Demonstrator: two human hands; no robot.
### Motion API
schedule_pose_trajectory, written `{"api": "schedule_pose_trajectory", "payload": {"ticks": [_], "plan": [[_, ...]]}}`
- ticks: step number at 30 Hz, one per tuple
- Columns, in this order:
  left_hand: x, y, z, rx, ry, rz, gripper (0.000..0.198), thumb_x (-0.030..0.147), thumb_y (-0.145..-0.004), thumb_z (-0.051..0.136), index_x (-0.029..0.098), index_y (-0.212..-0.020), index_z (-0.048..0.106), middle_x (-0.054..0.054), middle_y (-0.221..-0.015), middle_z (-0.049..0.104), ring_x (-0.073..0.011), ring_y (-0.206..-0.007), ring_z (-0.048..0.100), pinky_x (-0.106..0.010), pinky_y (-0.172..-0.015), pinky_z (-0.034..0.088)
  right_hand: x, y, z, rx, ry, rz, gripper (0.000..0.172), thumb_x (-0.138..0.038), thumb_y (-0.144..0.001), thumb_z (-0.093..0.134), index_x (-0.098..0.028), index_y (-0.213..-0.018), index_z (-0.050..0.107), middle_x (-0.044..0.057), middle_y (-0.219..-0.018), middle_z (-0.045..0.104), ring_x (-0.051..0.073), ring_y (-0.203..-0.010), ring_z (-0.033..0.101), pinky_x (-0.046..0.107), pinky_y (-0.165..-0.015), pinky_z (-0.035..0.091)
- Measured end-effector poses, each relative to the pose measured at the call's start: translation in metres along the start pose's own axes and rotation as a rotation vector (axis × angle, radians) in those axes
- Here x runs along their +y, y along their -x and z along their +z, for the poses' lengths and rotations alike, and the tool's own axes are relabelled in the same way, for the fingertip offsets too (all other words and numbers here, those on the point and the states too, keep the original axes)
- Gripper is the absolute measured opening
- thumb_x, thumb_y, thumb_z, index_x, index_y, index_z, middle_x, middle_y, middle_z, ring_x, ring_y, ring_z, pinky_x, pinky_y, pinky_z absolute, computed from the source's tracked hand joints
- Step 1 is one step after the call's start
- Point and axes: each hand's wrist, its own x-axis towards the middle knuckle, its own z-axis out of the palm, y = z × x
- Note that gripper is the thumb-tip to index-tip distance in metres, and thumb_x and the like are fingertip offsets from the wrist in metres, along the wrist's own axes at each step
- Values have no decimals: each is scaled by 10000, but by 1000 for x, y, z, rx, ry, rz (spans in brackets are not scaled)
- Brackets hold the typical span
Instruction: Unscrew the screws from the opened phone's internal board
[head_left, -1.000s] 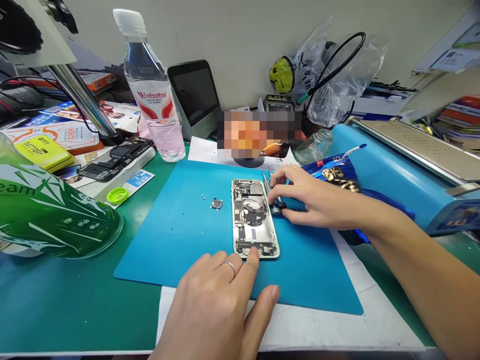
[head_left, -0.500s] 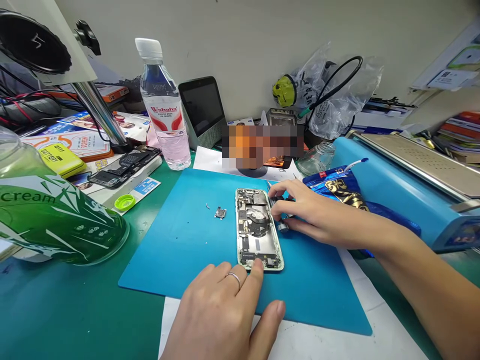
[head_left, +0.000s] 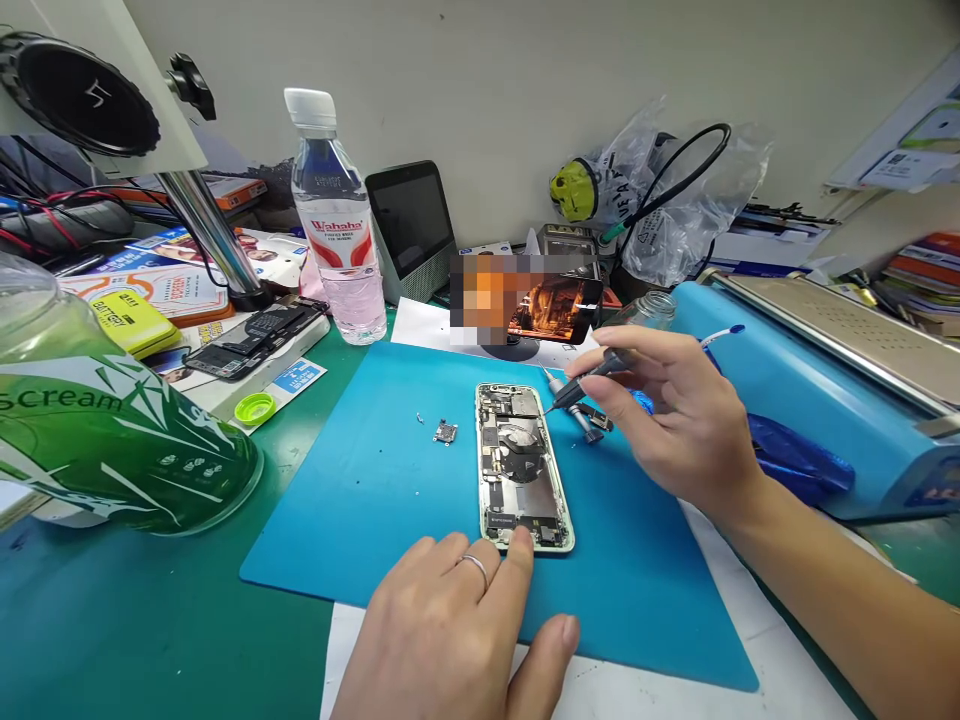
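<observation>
An opened phone [head_left: 536,490] lies on the blue mat [head_left: 337,490], its inner parts facing up. The index fingertip of my left hand [head_left: 450,620] touches its near end, with the fingers stretched and the thumb apart. Held up over the phone's right side, my right hand [head_left: 675,410] pinches a dark precision screwdriver [head_left: 577,388]; its tip points down-left near the phone's upper right edge. Behind that tool, a second, silver-grey screwdriver [head_left: 589,430] lies on the mat beside a small dark part [head_left: 598,417]. Left of the phone sits a small metal part [head_left: 445,432].
A green jar [head_left: 127,410] stands at the left, and a water bottle [head_left: 341,250] behind the mat. Beyond the mat, a lit phone screen [head_left: 555,308] leans on a stand. A blue machine [head_left: 810,400] occupies the right, with a blue packet [head_left: 806,470] before it.
My right hand has risen off the mat with a screwdriver in its fingers, uncovering the other screwdriver. My left hand stays on the phone. The view has shifted slightly.
</observation>
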Motion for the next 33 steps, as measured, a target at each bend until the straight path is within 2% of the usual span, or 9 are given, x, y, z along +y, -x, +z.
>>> {"api": "schedule_pose_trajectory", "payload": {"ticks": [3, 8, 13, 18, 25, 30, 33], "plan": [[0, -1, -2, -3, -2, 4, 338, 362, -1158, 511, 197, -1280, 779, 10, -840, 772, -216, -693, 751, -374, -560, 570, -1, 6, 8, 65, -31, 38, 322, -267, -1118, 724, -376, -1415, 662, -6, -1117, 833, 198, -943, 850, 338, -780, 736], [0, -1, 0, 28, 2, 1, 400, 381, -1201, 448, 188, -1259, 793, -4, -839, 792, -208, -691, 753, -367, -535, 541, -3, 8, 12, 92, -42, 85, 301, -259, -1107, 747, -370, -1382, 700, -11, -1090, 826, 182, -931, 843, 323, -794, 730], [1, 0, 3, 38, 4, -12, 444, 394, -1222, 393, 190, -1258, 785, 1, -837, 787, -212, -677, 737, -394, -504, 525, -7, 6, 13, 38, -53, 100, 368, -247, -1067, 785, -360, -1400, 674, 1, -1128, 830, 193, -930, 846, 305, -716, 733], [3, -2, 2, 44, -1, -17, 480, 385, -1225, 368, 185, -1236, 804, -12, -806, 771, -211, -674, 735, -380, -522, 532, -9, 6, 14, 21, -50, 106, 439, -208, -1039, 802, -372, -1413, 641, -15, -1127, 818, 185, -962, 849, 287, -735, 744], [2, 0, 2, 26, 20, -20, 464, 401, -1227, 387, 187, -1270, 797, -20, -895, 823, -217, -718, 768, -377, -552, 534, -8, 6, 15, 12, -40, 128, 471, -213, -1041, 796, -371, -1450, 624, -1, -1152, 822, 201, -985, 847, 285, -683, 729], [2, -1, 0, 21, 24, -24, 481, 395, -1239, 359, 179, -1273, 788, -4, -889, 810, -210, -719, 755, -390, -549, 542, -12, 5, 15, 89, -99, 103, 487, -154, -1034, 793, -389, -1426, 627, -8, -1127, 801, 202, -956, 834, 336, -743, 748], [4, -3, -2, 26, 8, -24, 486, 390, -1235, 367, 171, -1242, 800, -5, -844, 786, -208, -698, 745, -392, -558, 560, -22, 6, 19, 184, -135, 124, 466, -165, -1047, 782, -411, -1410, 623, -3, -1119, 804, 220, -941, 831, 379, -761, 748]]}}
